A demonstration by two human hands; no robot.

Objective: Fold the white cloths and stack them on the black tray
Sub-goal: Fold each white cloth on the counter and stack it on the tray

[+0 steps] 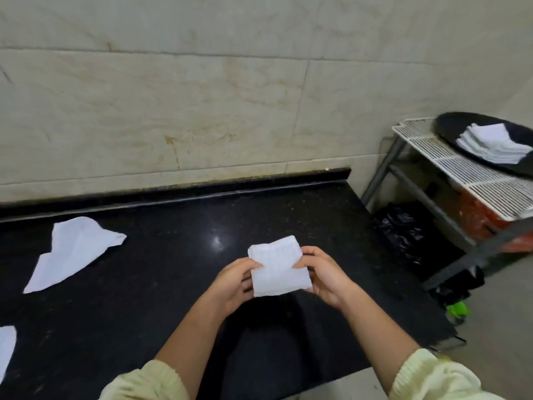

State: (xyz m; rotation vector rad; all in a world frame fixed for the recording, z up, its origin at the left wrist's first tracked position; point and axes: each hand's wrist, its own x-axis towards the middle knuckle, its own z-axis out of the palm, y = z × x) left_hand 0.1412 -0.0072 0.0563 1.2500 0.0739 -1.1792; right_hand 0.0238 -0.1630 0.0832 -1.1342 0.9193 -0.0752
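Note:
A small folded white cloth [277, 267] is held above the black counter [161, 284], near its middle. My left hand [233, 284] pinches its left edge and my right hand [323, 278] grips its right edge. An unfolded white cloth [72, 249] lies crumpled on the counter at the left. The corner of another white cloth [5, 347] shows at the left frame edge. The black tray [450, 125] sits on a white wire rack at the far right, carrying a stack of folded white cloths [493, 145].
The white wire rack [450, 166] stands on a metal frame right of the counter, with an orange-red box [478, 215] beneath it. Black plastic bags [403, 226] and a green item [457, 308] lie on the floor below. A marble wall [202, 96] backs the counter.

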